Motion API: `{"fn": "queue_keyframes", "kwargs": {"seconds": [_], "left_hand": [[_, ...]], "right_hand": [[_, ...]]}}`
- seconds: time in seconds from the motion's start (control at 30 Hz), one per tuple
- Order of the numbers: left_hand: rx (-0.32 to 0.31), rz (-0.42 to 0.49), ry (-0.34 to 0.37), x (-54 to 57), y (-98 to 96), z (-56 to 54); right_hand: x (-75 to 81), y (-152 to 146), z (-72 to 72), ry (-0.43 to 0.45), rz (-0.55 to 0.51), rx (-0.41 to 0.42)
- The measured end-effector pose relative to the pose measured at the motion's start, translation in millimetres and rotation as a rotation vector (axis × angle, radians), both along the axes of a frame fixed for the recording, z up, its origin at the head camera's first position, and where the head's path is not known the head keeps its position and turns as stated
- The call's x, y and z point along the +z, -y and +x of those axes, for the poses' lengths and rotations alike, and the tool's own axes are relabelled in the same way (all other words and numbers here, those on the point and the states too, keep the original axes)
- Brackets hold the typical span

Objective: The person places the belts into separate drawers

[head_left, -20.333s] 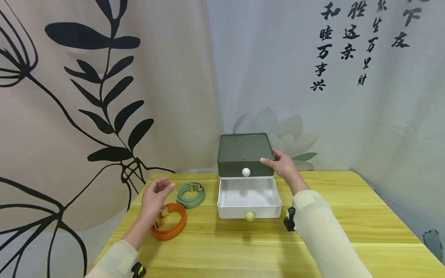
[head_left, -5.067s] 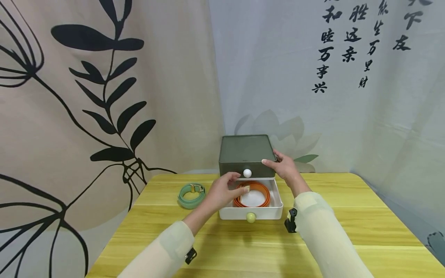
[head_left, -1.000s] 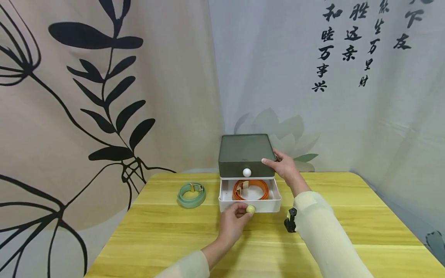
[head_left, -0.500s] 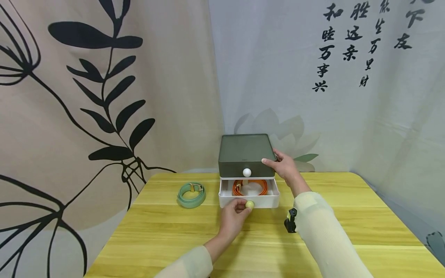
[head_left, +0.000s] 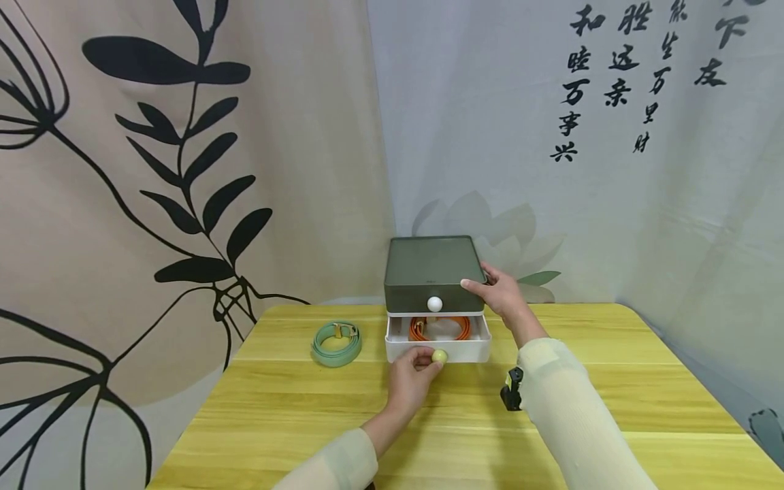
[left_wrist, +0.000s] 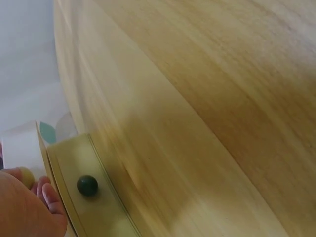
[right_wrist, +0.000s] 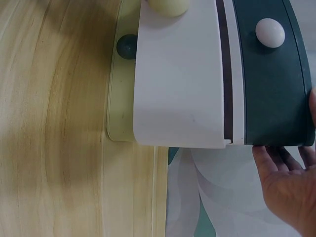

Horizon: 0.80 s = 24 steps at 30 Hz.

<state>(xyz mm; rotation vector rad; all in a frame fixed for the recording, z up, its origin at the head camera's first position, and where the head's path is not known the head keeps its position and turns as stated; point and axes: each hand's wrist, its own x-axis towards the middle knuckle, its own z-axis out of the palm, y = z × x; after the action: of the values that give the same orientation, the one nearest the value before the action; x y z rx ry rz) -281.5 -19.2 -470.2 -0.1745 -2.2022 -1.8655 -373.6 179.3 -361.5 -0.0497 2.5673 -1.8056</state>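
A small desktop drawer unit [head_left: 431, 262] has a dark green top with a white knob [head_left: 435, 304]. Below it a white drawer [head_left: 468, 351] is partly pulled out, and a coiled orange belt [head_left: 463, 329] lies inside. My left hand [head_left: 409, 384] pinches the yellow-green knob [head_left: 439, 356] on that drawer's front. With my right hand [head_left: 503, 297] I grip the unit's upper right side, thumb at the front top corner and fingers along the side. In the right wrist view, those fingers [right_wrist: 266, 163] press the dark green part.
A coiled green belt [head_left: 337, 344] with a gold-coloured buckle lies on the wooden table [head_left: 275, 408], left of the unit. Both wrist views show a cream bottom drawer with a dark green knob [right_wrist: 127, 47]. Printed fabric [head_left: 306, 170] hangs behind the table.
The orange belt went from the table into the white drawer. My left hand then took the yellow-green knob, and the drawer has slid partway inward. My right hand stayed on the unit.
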Motion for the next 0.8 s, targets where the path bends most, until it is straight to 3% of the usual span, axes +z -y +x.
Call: {"fn": "queue_keyframes", "kwargs": {"seconds": [0.8], "left_hand": [[0.102,-0.025,0.005,-2.2,-4.5,-22.9]], "right_hand": [[0.9,-0.6,0.3,0.016,0.003,0.002]]}}
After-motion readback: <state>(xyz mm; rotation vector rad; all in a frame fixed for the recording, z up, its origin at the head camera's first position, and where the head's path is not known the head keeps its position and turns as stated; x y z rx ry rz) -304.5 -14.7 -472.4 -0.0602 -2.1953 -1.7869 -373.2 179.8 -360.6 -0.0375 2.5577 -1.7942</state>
